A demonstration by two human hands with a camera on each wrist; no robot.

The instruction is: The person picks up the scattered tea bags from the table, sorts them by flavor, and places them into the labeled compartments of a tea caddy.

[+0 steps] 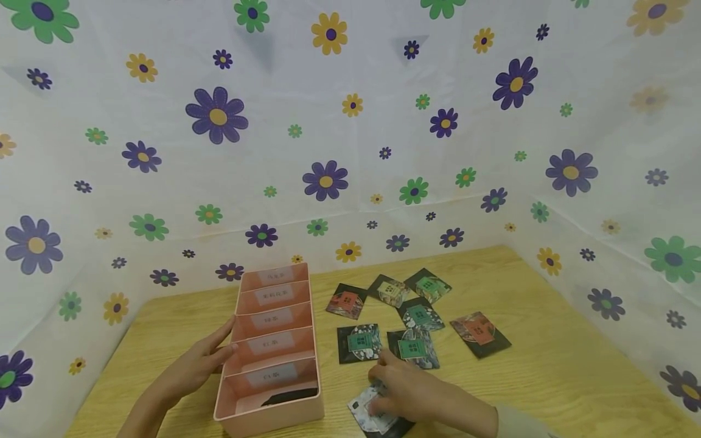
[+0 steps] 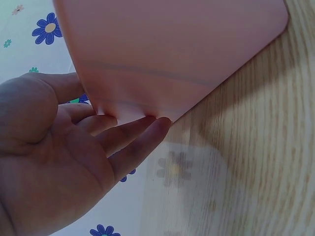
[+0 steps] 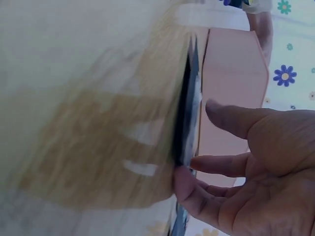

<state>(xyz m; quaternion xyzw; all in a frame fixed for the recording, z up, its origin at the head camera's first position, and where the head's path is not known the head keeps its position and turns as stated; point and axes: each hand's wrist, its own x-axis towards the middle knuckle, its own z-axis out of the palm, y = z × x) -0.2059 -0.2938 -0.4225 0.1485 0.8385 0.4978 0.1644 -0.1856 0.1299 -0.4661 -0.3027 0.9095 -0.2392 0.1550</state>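
A long pink box (image 1: 263,420) with several labelled compartments stands on the table. In its nearest compartment lies a dark packet (image 1: 292,395). My left hand (image 1: 188,371) touches the box's left side with extended fingers; the left wrist view shows fingertips (image 2: 162,125) against the pink wall. To the right of the box, my right hand (image 1: 411,389) reaches over a grey and black tea packet (image 1: 364,404) on the table. In the right wrist view that packet (image 3: 184,118) appears edge-on, with fingers at one edge and the thumb apart from it.
Beyond the right hand lie more tea packets: two teal ones (image 1: 347,353) (image 1: 429,350) nearest, another teal one (image 1: 418,313) behind, a green one (image 1: 429,285), a yellow one (image 1: 387,289) and two red ones (image 1: 346,299) (image 1: 481,333). A flowered cloth (image 1: 361,146) surrounds the wooden table (image 1: 547,377).
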